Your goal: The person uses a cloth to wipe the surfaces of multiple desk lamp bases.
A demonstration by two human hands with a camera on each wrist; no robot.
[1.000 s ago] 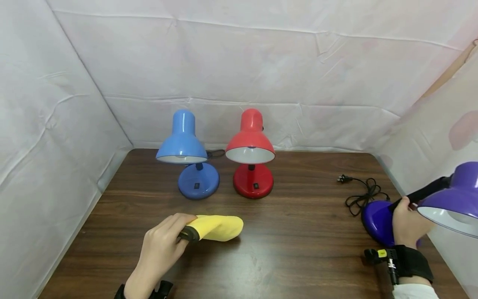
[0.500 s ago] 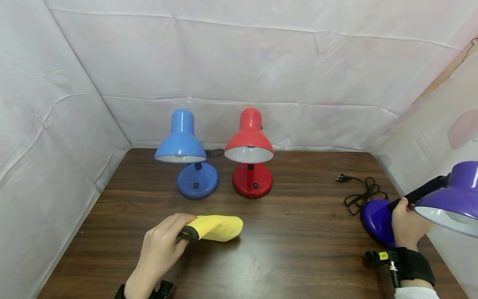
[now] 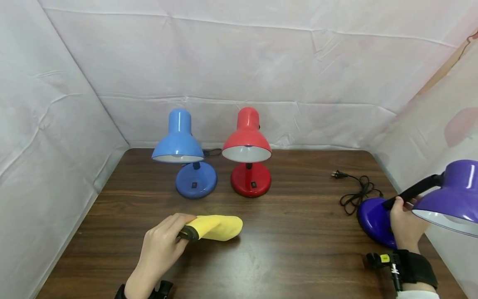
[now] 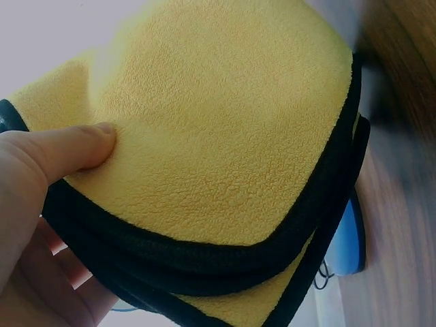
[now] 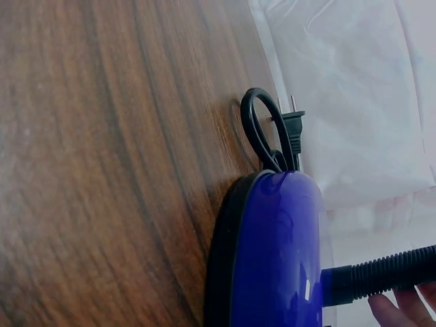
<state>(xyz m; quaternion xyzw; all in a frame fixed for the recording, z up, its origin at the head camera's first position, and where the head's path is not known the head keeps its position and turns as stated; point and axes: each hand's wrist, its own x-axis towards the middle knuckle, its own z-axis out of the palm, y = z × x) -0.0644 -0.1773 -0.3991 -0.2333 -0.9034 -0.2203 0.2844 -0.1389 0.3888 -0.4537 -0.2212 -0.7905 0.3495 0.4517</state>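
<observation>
My left hand (image 3: pixel 162 245) pinches a folded yellow cloth (image 3: pixel 220 227) with black edging, held just above the table at front centre. In the left wrist view, the thumb lies on top of the fleecy cloth (image 4: pixel 225 122) and the other fingers are underneath. At the right, my right hand (image 3: pixel 408 224) grips the black neck (image 3: pixel 420 187) of a purple desk lamp (image 3: pixel 375 222) low down, near the base. The lamp's wide shade (image 3: pixel 448 203) partly covers this hand. From the right wrist, the fingertips show against the ribbed neck (image 5: pixel 388 272).
A blue desk lamp (image 3: pixel 196 180) and a red desk lamp (image 3: pixel 251 180) stand side by side at the back of the wooden table (image 3: pixel 298 232). The purple lamp's bundled black cord and plug (image 3: pixel 358 193) lie behind its base. White sheeting (image 3: pixel 239 62) walls the back and sides.
The purple lamp and its cord have shifted slightly left in the head view, which has itself drifted a little. The left hand and cloth have stayed put.
</observation>
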